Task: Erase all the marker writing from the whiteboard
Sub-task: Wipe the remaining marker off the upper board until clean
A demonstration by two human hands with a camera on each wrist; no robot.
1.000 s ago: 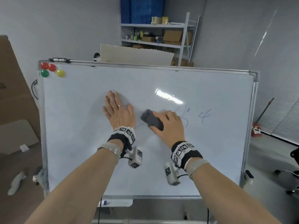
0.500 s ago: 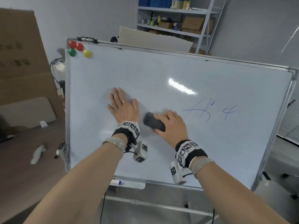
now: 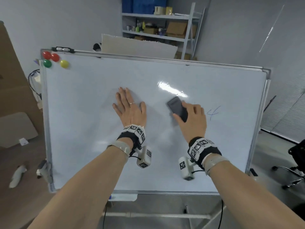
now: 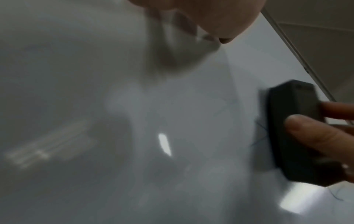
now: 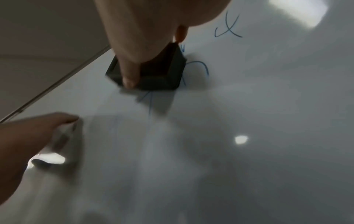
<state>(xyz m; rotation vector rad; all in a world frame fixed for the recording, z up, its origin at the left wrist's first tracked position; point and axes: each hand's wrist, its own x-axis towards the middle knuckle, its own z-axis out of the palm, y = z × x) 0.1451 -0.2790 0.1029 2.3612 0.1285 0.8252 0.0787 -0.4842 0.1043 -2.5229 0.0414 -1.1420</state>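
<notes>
Right hand (image 3: 194, 119) grips the eraser (image 3: 177, 108) flat on the whiteboard (image 3: 82, 113), centre-right. Left hand (image 3: 130, 109) splayed, bracing at its 9 o'clock. Keep pressure even, sweep toward 3 o'clock over the blue "4" (image 3: 213, 112). Versus half a second back: eraser shifted right, covering the crossed strokes.

From my head view the room is evenly lit; a glare streak crosses the whiteboard (image 3: 173, 90) and edges bow. Both wrist views look dim and motion-blurred, with bright reflections and soft shadows beneath the hands.
</notes>
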